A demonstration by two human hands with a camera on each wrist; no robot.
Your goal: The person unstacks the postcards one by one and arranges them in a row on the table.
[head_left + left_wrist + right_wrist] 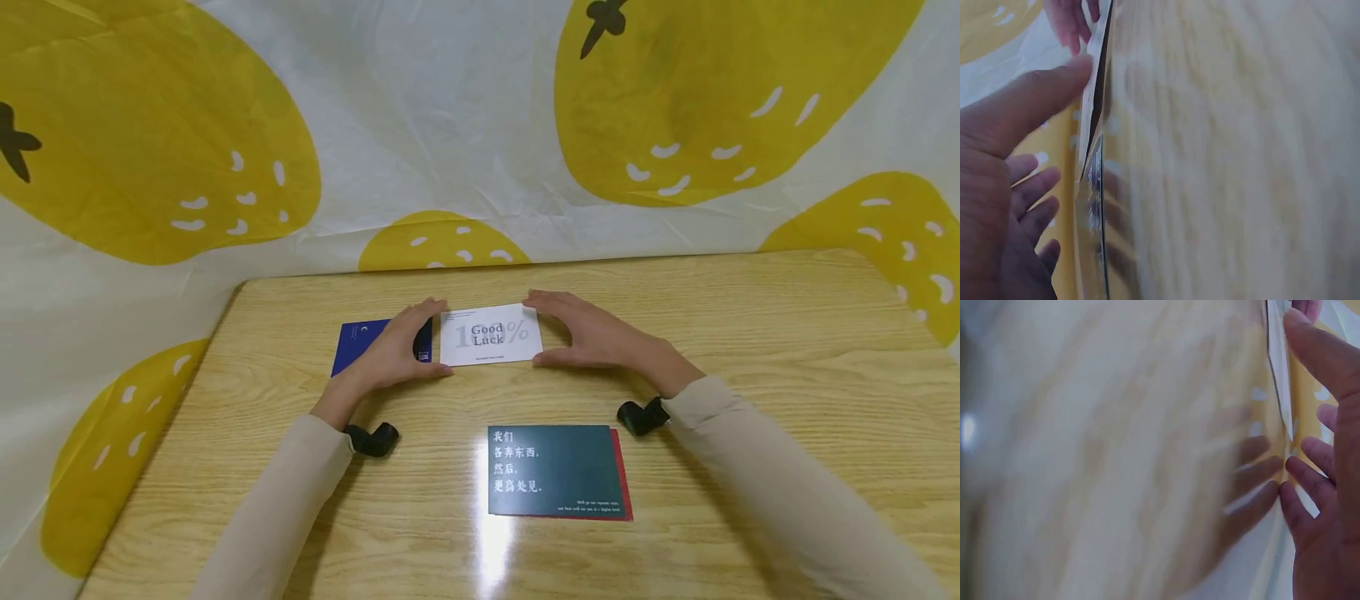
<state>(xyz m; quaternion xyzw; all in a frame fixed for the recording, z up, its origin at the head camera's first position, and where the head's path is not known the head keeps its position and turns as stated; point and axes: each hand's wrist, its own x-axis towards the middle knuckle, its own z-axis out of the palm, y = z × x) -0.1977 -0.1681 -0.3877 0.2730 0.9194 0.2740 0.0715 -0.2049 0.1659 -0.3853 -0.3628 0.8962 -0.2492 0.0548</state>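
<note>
In the head view, a wooden table [787, 350] is filling the lower half of the frame, with a cloth patterned in yellow fruit [435, 125] hanging across the top. Near the centre, a white card [491, 335] reading "Good Luck" is lying between the two hands. The left hand [392, 348] is grasping its left end, thumb at the lower corner and fingers at the upper one; the right hand [596, 335] is gripping the right end the same way. A blue card [362, 340] is lying just left of the white card, partly covered by the left hand. Below centre, a dark green card [555, 471] with white lettering is resting on a red card [625, 483], whose edge is showing at the right and bottom. Beige sleeves [281, 500] are running in from both lower corners.

In the left wrist view, the thumb is pressing against the white card's edge at the upper left, while the other fingers are spreading at the lower left. Right-hand fingers are showing at the top.

In the right wrist view, the thumb is touching the white card's edge at the upper right; the other fingers are fanning out below it, mirrored on the glossy tabletop.
</note>
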